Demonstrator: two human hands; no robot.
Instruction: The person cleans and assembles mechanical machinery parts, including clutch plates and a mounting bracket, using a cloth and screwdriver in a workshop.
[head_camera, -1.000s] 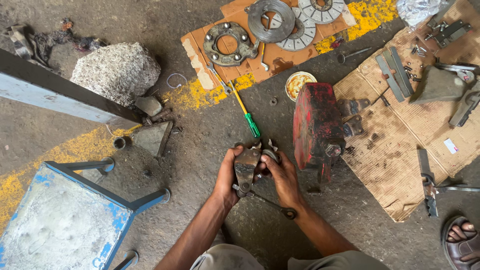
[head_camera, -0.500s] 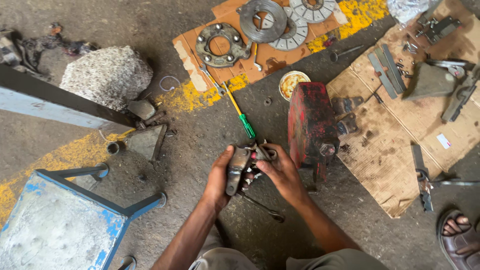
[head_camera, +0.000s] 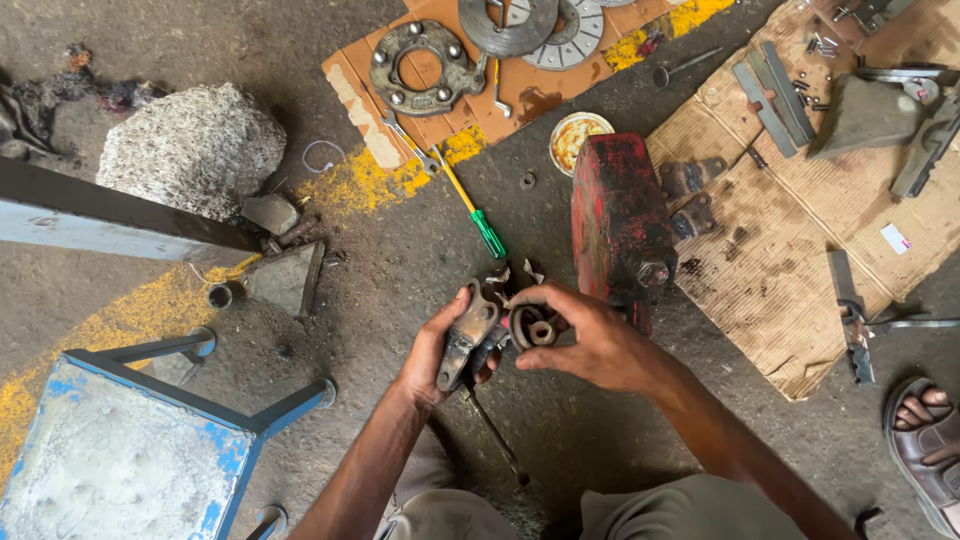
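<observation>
Now the view sits closer than a second ago; both hands remain low over the concrete floor (head_camera: 420, 300), work unchanged. Left hand (head_camera: 440, 350) is closed around a greasy metal bracket (head_camera: 468, 338), held upright. Right hand (head_camera: 590, 340) curls over a round rubber bushing (head_camera: 535, 328), fingertips pinching it (touching the bracket). Red jack (head_camera: 615, 225) stands just beside; green-handled screwdriver (head_camera: 480, 222) lies near.

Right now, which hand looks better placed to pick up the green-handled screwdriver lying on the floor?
Probably the left hand: it sits nearer the screwdriver, while the right hand is curled around the round metal part.
</observation>
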